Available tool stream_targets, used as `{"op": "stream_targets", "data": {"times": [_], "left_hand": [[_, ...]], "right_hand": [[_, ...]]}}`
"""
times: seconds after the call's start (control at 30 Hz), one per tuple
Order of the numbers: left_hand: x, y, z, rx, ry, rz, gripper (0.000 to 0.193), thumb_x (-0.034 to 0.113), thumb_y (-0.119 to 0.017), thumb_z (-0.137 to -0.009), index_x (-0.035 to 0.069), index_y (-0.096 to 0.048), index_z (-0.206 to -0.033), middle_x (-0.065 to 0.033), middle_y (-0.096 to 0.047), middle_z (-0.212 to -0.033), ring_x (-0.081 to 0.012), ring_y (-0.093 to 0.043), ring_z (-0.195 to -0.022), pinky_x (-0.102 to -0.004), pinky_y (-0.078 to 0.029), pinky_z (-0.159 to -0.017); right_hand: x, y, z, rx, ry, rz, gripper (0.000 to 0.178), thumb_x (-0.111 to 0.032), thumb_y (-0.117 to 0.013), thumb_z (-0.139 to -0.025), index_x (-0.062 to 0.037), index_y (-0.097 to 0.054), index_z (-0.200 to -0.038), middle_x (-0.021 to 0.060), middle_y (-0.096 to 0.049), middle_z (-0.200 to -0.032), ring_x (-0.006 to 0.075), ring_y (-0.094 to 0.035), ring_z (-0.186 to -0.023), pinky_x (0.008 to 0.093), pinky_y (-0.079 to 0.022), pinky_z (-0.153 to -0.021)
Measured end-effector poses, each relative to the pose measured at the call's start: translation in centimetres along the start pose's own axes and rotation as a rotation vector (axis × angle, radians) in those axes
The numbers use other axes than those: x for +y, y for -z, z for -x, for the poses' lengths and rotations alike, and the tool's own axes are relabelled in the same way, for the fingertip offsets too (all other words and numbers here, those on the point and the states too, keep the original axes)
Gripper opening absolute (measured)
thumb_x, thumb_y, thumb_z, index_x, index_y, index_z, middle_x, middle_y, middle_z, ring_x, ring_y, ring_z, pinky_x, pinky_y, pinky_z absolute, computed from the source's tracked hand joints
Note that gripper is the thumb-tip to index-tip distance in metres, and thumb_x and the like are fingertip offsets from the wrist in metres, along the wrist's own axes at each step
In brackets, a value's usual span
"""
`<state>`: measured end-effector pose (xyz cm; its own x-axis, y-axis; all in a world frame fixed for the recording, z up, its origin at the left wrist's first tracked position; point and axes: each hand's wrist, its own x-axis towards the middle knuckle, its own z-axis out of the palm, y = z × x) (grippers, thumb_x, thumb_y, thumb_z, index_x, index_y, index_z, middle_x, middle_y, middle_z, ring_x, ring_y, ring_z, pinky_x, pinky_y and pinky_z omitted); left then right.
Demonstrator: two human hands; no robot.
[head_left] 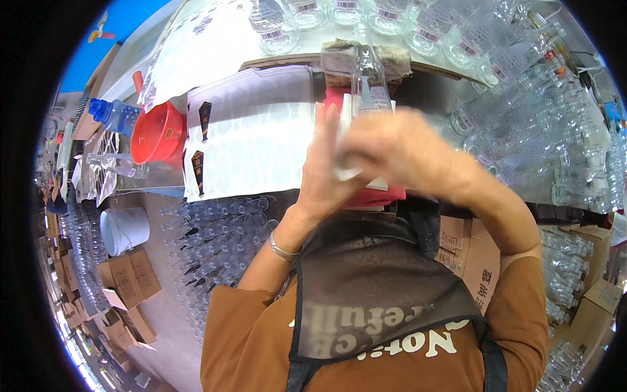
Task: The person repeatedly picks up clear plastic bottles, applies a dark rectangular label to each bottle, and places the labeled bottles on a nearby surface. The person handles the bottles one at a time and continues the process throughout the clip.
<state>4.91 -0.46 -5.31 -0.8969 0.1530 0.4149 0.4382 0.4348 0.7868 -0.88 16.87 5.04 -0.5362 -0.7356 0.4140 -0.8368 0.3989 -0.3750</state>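
Observation:
A clear glass bottle (pixel 369 81) lies with its neck pointing away from me, propped on a worn cloth-wrapped rest (pixel 339 60). My right hand (pixel 392 147) is over the bottle's near end and hides it; motion smears its fingers. My left hand (pixel 320 163) stands just left of the bottle, fingers stretched upward and thumb side toward the right hand. Something white, perhaps paper, shows between the two hands, too covered to make out. Red cloth or padding (pixel 379 196) lies beneath them. On the left, a sheet of clear bottle-shaped labels (pixel 255 130) lies on the table.
Clear bottles with printed labels (pixel 424 29) stand along the back, and many more lie stacked at right (pixel 522 124). A red bucket (pixel 157 137) and a blue-capped plastic bottle (pixel 117 114) are at left. Bottles (pixel 222 235) stand on the floor, near a white bucket (pixel 127 230) and cardboard boxes (pixel 130 277).

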Motion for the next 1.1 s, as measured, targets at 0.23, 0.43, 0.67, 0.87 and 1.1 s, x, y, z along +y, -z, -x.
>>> {"op": "stream_targets", "data": {"times": [0.23,0.43,0.67,0.87,1.1], "left_hand": [[1.1,1.2,-0.3,-0.125,0.091,0.108,0.112,0.009,-0.084,-0.076,0.002,-0.010,-0.160,-0.0226,-0.047,-0.150,-0.0326,-0.050,-0.136,-0.0429,-0.038,-0.114],[0.3,1.2,-0.4,-0.142,0.061,0.223,0.106,0.006,-0.082,-0.078,0.002,-0.015,-0.160,-0.0208,-0.043,-0.154,-0.0313,-0.044,-0.140,-0.0435,-0.032,-0.118],[-0.3,1.6,-0.1,-0.167,0.135,0.306,0.095,0.002,-0.077,-0.078,-0.001,-0.025,-0.157,-0.0196,-0.041,-0.156,-0.0291,-0.038,-0.145,-0.0407,-0.028,-0.120],[-0.2,1.7,-0.1,-0.159,0.159,0.293,0.095,0.005,-0.079,-0.078,-0.002,-0.025,-0.157,-0.0195,-0.041,-0.156,-0.0286,-0.039,-0.144,-0.0402,-0.029,-0.119],[1.3,0.4,0.0,-0.071,0.129,0.217,0.106,0.006,-0.083,-0.076,-0.001,-0.017,-0.158,-0.0209,-0.040,-0.155,-0.0296,-0.044,-0.140,-0.0406,-0.035,-0.116]], "right_hand": [[0.7,1.1,2.0,0.135,0.087,-0.048,0.029,-0.002,-0.078,-0.070,-0.0088,-0.072,-0.097,0.0073,-0.067,-0.089,0.0276,-0.065,-0.083,0.0388,-0.055,-0.079],[6.3,2.2,2.5,0.399,-0.283,-0.136,0.019,-0.004,-0.072,-0.082,-0.0005,-0.069,-0.101,0.0093,-0.069,-0.098,0.0218,-0.066,-0.087,0.0313,-0.053,-0.078],[2.1,-0.1,7.7,0.202,-0.250,-0.443,0.023,-0.012,-0.073,-0.080,-0.0034,-0.071,-0.102,0.0123,-0.070,-0.096,0.0265,-0.067,-0.087,0.0343,-0.054,-0.080],[6.9,0.4,5.0,0.505,-0.528,-0.622,0.031,-0.021,-0.071,-0.094,0.0020,-0.069,-0.115,0.0057,-0.072,-0.095,0.0100,-0.064,-0.086,0.0274,-0.053,-0.078],[4.6,2.0,1.1,0.523,-0.072,0.234,0.022,-0.006,-0.071,-0.083,-0.0068,-0.073,-0.105,0.0091,-0.072,-0.099,0.0244,-0.068,-0.093,0.0330,-0.055,-0.080]]}}
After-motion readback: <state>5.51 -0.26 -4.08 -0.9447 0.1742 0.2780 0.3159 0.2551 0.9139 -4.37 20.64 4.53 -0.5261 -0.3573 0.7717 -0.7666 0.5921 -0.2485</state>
